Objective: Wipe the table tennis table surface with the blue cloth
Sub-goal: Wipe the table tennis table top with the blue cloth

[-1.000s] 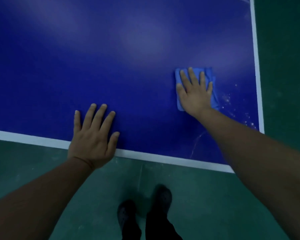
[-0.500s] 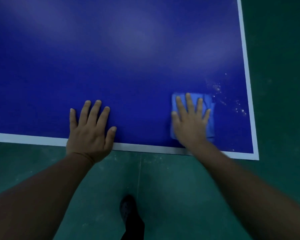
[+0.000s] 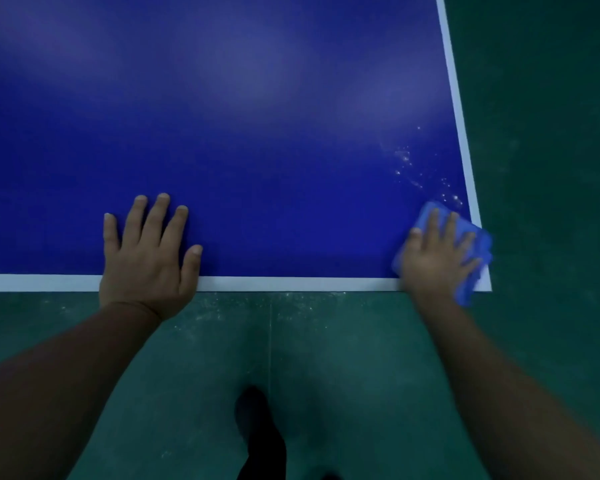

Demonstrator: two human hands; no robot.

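Blue cloth (image 3: 480, 245): a folded pad lying at the near right corner of the table tennis table (image 3: 239, 133), under the right hand; its outer edge hangs past the corner's white border, over the floor.
How the cloth will likely handle: soft, light and limp, to judge by the drooping overhang; it should slide easily on the smooth top and bunch or unfold if pushed from one edge only.
Where to take hold: flat palm over the middle of the pad, fingers spread towards its far edge, so the whole pad moves as one; pinching a corner would probably let it trail.
Right hand (image 3: 437, 258): fingers straight and spread, pressing down on the cloth, not curled round it; the heel of the hand sits over the near white line at the corner.
White specks (image 3: 404, 157): a scatter of pale flecks on the blue top just beyond the cloth, beside the right border; these look unwiped.
Left hand (image 3: 146, 254): flat and wide on the bare table, well to the left of the cloth, heel over the near white line, holding nothing; it looks like a brace.
Table top: glossy blue, hard and stiff.
Floor (image 3: 551, 168): green, dusty in front of the near edge.
Shoe (image 3: 253, 410): dark, on the floor below the table's near edge.
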